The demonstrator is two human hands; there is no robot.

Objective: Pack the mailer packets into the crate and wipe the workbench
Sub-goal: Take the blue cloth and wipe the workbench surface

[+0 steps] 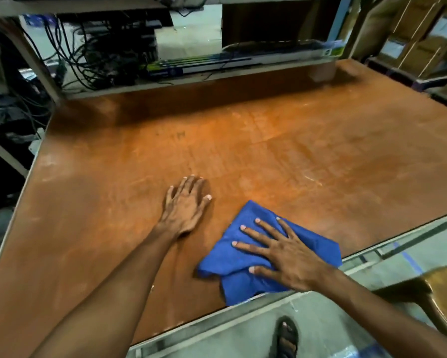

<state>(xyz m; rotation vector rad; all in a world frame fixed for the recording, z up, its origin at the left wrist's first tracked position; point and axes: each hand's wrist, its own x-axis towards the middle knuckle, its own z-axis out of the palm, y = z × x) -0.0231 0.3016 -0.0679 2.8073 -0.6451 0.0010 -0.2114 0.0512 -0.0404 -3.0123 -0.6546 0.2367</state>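
the brown workbench [269, 140] top fills the view. a low shelf [191, 83] at its back holds long flat boxes [243, 59] lying crosswise, with tangled cables [88, 52] to their left. a crumpled blue cloth [217, 257] lies at the near edge, its long axis roughly left to right and one corner pointing toward the shelf. the right hand [287, 254] presses flat on it, fingers spread. just beside it, the left hand [185, 202] rests flat on bare wood. a sandalled foot [285, 337] shows below.
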